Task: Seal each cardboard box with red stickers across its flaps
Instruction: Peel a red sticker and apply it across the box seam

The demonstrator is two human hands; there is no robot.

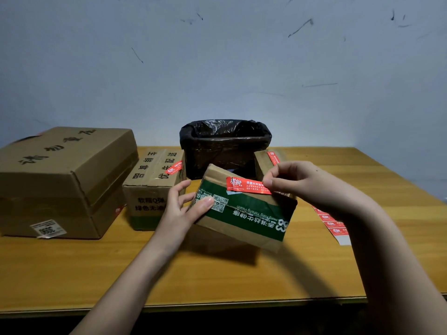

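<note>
A small cardboard box with a green band [244,213] is tilted up off the wooden table. My left hand [186,206] grips its left end, thumb on the top face near the QR code. A red sticker [244,186] lies across the box's upper flap edge. My right hand [300,182] pinches the sticker's right end between thumb and fingers. A strip of more red stickers [332,223] lies on the table to the right, partly hidden behind my right forearm.
A large brown box [60,180] stands at the left. Beside it is a medium box [152,189] with a red sticker on top. A black-lined bin [225,146] stands at the back, and another stickered box [268,160] behind my right hand. The table's front edge [217,303] is near.
</note>
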